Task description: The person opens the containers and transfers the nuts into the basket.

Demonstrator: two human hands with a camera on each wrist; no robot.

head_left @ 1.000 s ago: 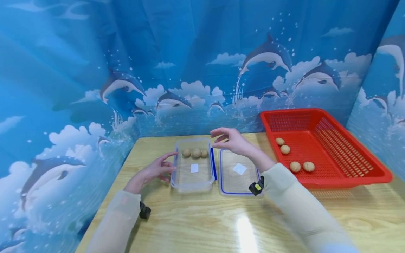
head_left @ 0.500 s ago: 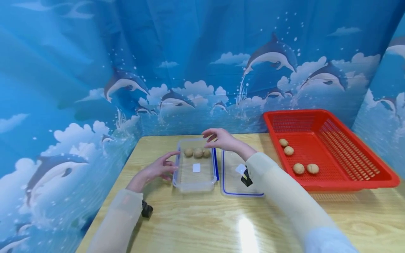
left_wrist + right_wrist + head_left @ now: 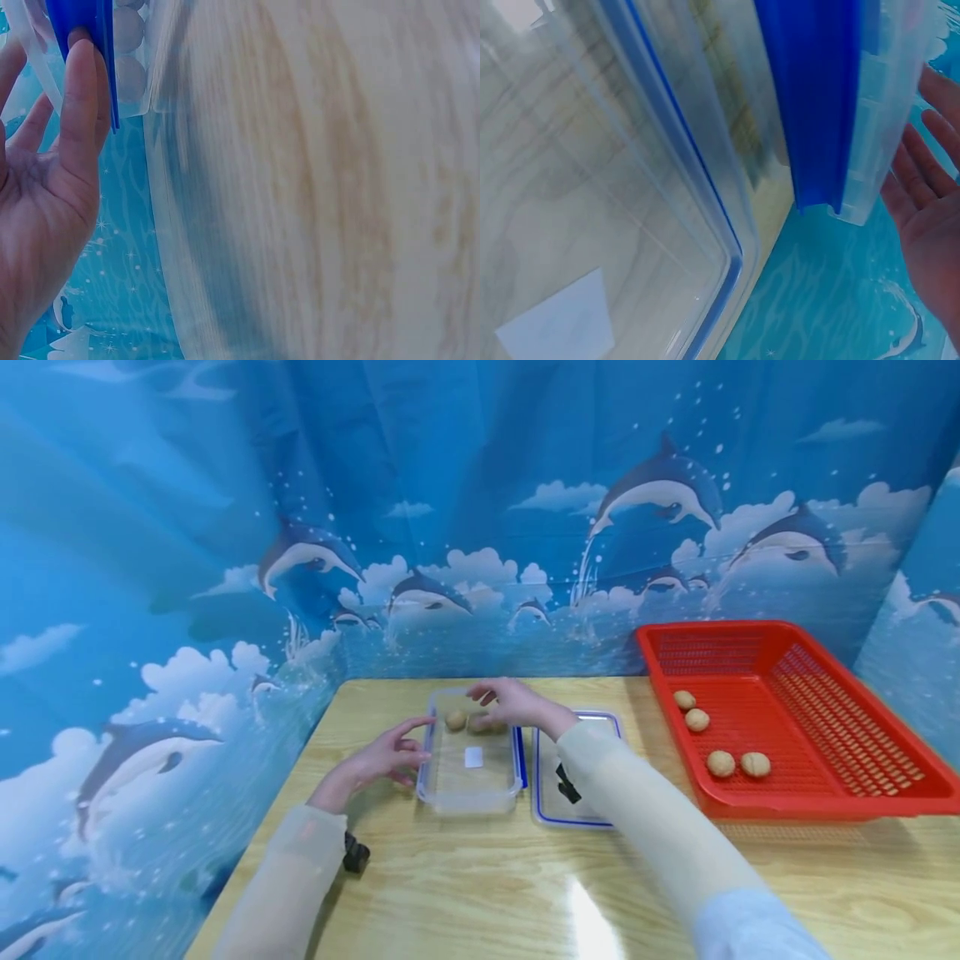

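A clear lidded-type plastic box (image 3: 468, 800) with blue side flaps stands on the wooden table, holding walnuts (image 3: 456, 720) along its far end. My left hand (image 3: 378, 760) touches the box's left side, fingers loosely spread along the rim; in the left wrist view the thumb (image 3: 79, 112) lies against a blue flap (image 3: 79, 19). My right hand (image 3: 513, 703) reaches in over the far right of the box, fingertips bent down close to the walnuts and partly covering them. In the right wrist view, its fingers show beyond the box wall (image 3: 881, 127).
The box's clear lid (image 3: 547, 802), edged with a blue seal, lies flat just right of the box, partly under my right forearm. Farther right, a red mesh basket (image 3: 885, 706) holds several walnuts (image 3: 697, 720). A dolphin-print curtain (image 3: 450, 485) surrounds the table (image 3: 435, 885).
My right hand has moved left and down, from above the gap between box and lid to the walnuts inside the box. The left hand keeps its place at the box's side.
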